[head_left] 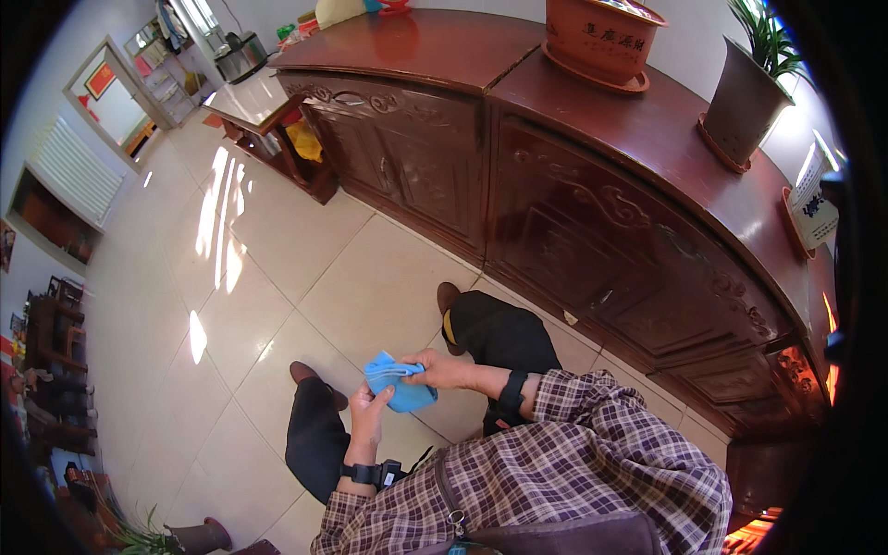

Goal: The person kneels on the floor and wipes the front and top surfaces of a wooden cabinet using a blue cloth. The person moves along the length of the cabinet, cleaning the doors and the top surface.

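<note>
A folded blue cloth (396, 379) is held between both hands in front of my body, above the tiled floor. My left hand (367, 413) grips its lower left edge from below. My right hand (441, 369) pinches its right side, thumb on top. Both wrists wear dark bands, and the sleeves are plaid. My dark trouser legs and brown shoes show beneath the cloth.
A long dark red carved wooden cabinet (555, 213) runs along the right. A terracotta pot (601, 37) and a potted green plant (749, 92) stand on it. Glossy cream floor tiles (259, 277) spread to the left. A low side table (268, 111) stands at the back.
</note>
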`<act>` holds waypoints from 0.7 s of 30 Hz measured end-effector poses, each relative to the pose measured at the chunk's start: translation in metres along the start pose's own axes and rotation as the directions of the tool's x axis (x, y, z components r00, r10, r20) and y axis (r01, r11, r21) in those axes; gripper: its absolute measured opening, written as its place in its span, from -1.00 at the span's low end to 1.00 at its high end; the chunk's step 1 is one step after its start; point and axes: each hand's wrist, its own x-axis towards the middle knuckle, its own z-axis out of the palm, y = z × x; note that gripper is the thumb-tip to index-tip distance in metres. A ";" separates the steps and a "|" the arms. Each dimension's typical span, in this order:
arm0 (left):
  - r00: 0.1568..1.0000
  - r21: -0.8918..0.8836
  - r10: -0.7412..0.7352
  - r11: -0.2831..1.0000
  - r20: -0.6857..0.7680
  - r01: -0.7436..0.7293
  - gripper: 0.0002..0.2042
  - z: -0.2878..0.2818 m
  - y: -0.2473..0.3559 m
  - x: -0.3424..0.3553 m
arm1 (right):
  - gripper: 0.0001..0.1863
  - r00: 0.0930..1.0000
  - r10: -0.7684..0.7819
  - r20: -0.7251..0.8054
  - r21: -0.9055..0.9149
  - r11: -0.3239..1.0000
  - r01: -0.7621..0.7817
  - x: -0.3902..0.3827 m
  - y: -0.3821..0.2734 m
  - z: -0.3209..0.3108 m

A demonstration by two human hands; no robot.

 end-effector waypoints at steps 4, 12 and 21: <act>0.994 0.067 0.095 0.994 -0.050 -0.091 -0.69 0.011 0.019 -0.004 | -0.71 0.993 0.015 -0.119 -0.282 0.958 -0.048 -0.001 -0.003 -0.009; 0.985 0.096 0.099 0.992 -0.144 -0.085 -0.59 0.032 0.039 -0.037 | -0.57 0.997 0.069 -0.047 0.024 0.997 -0.067 -0.012 -0.025 -0.008; 0.987 -0.176 0.136 0.973 -0.087 -0.149 -0.64 0.035 0.030 -0.049 | -0.20 0.927 0.070 0.368 0.271 0.946 -0.179 -0.031 -0.034 -0.007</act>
